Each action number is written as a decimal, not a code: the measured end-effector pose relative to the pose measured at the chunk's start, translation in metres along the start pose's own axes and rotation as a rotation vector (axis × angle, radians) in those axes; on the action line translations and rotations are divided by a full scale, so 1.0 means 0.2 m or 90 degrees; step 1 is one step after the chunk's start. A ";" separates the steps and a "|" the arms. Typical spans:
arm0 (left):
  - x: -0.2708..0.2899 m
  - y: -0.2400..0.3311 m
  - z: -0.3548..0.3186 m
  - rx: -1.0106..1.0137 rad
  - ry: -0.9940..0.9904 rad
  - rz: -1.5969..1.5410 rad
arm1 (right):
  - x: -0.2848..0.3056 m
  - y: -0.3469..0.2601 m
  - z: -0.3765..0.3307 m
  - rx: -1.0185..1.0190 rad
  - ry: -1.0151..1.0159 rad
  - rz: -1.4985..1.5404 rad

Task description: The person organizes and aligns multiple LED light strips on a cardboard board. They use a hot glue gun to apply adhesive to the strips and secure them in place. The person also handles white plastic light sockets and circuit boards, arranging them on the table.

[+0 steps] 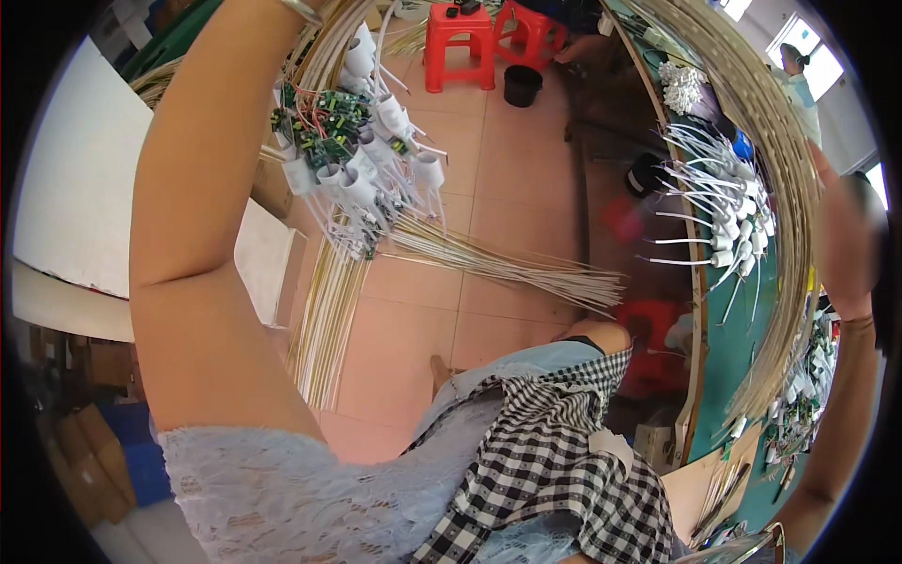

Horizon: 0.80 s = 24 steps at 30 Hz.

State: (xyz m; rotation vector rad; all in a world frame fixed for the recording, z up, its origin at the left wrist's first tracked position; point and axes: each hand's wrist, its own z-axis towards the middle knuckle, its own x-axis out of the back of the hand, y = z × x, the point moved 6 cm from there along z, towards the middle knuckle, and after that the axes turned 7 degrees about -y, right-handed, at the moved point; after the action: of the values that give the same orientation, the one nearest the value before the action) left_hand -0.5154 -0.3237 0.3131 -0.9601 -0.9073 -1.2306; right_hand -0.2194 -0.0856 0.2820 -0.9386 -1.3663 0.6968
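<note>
Head view: your left arm (202, 235) is raised high, the hand out past the top edge, so I cannot tell its grip. Just beside it hangs a bundle of white caps and green circuit boards (352, 155), long white wires (489, 258) trailing across over the tiled floor (507, 160). Your right hand (850, 235) is up by the green bench (742, 348), blurred; grip unreadable too. My worry: those loose wires could snag the 2 red stools (489, 38) or tangle if the bundle swings
</note>
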 end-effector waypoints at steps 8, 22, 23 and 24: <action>-0.04 -0.06 -0.08 -0.014 0.039 -0.011 | -0.31 -0.02 0.02 0.104 0.046 -0.337; -0.09 -0.10 -0.17 0.077 0.107 0.013 | -0.39 -0.13 0.01 0.184 -0.033 -0.279; -0.08 -0.09 -0.16 0.067 0.110 0.015 | -0.41 -0.13 0.02 0.181 -0.025 -0.327; -0.08 -0.09 -0.17 0.078 0.107 0.028 | -0.42 -0.09 0.03 0.134 0.048 -0.348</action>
State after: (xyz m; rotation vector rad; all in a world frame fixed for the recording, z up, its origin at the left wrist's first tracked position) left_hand -0.5332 -0.3510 0.2885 -0.7625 -0.8149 -1.1854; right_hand -0.2369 -0.1652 0.2559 -0.3897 -1.3686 0.3705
